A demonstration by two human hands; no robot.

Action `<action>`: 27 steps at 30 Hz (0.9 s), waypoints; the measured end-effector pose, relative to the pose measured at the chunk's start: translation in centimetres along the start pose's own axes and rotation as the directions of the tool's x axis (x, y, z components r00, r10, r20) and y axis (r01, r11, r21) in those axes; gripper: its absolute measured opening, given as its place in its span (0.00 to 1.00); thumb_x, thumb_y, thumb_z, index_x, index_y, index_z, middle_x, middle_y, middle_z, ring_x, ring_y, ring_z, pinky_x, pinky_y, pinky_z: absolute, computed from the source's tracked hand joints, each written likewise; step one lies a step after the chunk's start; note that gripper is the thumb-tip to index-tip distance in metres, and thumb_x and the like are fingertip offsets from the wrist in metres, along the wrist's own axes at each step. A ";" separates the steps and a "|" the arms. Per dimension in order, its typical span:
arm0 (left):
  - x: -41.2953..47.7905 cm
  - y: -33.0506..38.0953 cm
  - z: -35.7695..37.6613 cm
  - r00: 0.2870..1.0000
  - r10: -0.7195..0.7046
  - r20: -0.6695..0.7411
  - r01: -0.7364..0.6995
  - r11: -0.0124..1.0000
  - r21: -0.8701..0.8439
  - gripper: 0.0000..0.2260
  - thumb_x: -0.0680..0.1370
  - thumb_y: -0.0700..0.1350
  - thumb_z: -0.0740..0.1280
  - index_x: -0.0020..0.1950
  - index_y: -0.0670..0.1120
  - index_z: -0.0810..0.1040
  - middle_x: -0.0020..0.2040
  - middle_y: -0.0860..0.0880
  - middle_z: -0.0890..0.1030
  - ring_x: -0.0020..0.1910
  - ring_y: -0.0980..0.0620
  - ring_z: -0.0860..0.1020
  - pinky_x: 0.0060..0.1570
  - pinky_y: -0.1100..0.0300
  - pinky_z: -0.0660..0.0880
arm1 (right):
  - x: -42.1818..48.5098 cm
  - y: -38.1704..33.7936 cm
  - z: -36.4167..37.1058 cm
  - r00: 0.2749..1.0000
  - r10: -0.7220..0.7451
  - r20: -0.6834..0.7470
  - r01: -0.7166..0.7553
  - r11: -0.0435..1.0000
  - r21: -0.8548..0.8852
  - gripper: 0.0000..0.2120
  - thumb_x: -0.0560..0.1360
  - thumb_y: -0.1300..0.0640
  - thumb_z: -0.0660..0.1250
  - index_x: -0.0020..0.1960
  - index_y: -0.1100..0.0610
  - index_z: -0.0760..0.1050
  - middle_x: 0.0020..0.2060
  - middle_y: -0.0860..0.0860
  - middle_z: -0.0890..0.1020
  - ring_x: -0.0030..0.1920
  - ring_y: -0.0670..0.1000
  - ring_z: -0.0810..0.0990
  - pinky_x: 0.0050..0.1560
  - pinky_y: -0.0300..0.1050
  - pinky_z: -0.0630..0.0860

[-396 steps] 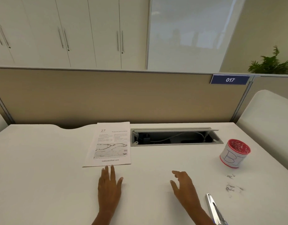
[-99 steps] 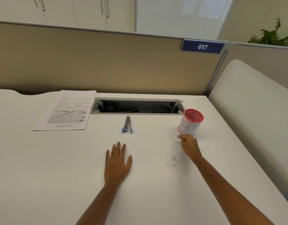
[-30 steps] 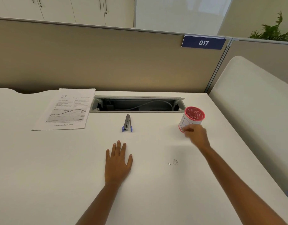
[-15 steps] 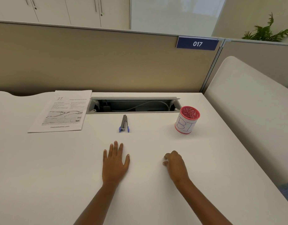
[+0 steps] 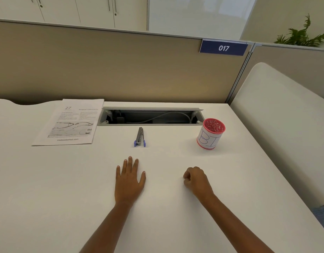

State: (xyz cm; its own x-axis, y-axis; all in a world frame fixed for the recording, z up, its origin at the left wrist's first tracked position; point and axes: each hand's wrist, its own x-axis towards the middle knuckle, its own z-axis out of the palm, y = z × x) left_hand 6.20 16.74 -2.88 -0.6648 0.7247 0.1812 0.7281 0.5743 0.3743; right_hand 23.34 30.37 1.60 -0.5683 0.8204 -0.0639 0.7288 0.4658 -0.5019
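Left hand (image 5: 129, 179) lies flat and open on the desk (image 5: 48, 189), likely bracing. Right hand (image 5: 195, 179) is curled into a fist on the desk, perhaps pinching scrap, contents hidden. Staple remover (image 5: 139, 137) lies just ahead of the left hand. Red cup (image 5: 210, 133) stands within right-hand reach.

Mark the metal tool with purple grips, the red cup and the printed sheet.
metal tool (image 5: 139, 136): head view, on its silver body.
red cup (image 5: 209, 139): head view, on its white label.
printed sheet (image 5: 69, 123): head view, on the drawing mid-page.
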 end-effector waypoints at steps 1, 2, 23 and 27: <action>0.0 0.0 0.0 1.000 -0.002 0.001 0.002 1.000 0.000 0.35 0.71 0.60 0.41 0.72 0.45 0.62 0.74 0.44 0.60 0.73 0.46 0.58 0.71 0.52 0.45 | 0.3 0.1 -0.4 0.999 0.031 0.021 -0.033 0.996 0.086 0.08 0.68 0.69 0.61 0.43 0.65 0.78 0.43 0.56 0.81 0.38 0.50 0.74 0.39 0.38 0.69; 0.1 -0.1 0.0 1.000 -0.002 0.001 0.002 1.000 0.002 0.34 0.71 0.60 0.41 0.72 0.45 0.62 0.74 0.44 0.60 0.73 0.46 0.59 0.71 0.51 0.47 | 0.5 0.3 -0.7 0.997 0.066 0.040 -0.072 0.980 0.185 0.06 0.68 0.69 0.63 0.40 0.65 0.79 0.39 0.55 0.81 0.35 0.48 0.74 0.36 0.36 0.70; 0.0 -0.1 0.0 1.000 0.014 -0.011 -0.014 1.000 0.016 0.34 0.71 0.59 0.40 0.72 0.45 0.61 0.74 0.45 0.59 0.74 0.46 0.57 0.69 0.56 0.40 | 11.8 -0.1 -13.9 0.855 0.250 -0.454 -0.086 0.932 0.352 0.12 0.73 0.69 0.60 0.53 0.67 0.79 0.54 0.62 0.81 0.56 0.60 0.78 0.55 0.49 0.74; 0.1 -0.1 -0.2 1.000 -0.003 0.024 0.002 0.999 0.040 0.31 0.73 0.57 0.44 0.70 0.44 0.66 0.72 0.43 0.64 0.71 0.44 0.63 0.67 0.55 0.43 | 11.1 -0.1 -13.2 0.863 0.238 -0.445 -0.060 0.924 0.378 0.12 0.73 0.70 0.60 0.53 0.66 0.79 0.55 0.63 0.81 0.58 0.59 0.77 0.52 0.43 0.71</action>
State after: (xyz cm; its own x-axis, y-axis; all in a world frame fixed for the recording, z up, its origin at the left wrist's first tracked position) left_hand 6.06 16.68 -2.70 -0.6626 0.7321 0.1582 0.7329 0.5902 0.3383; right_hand 21.98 43.85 12.30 -0.1472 0.9668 0.2087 0.5630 0.2554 -0.7860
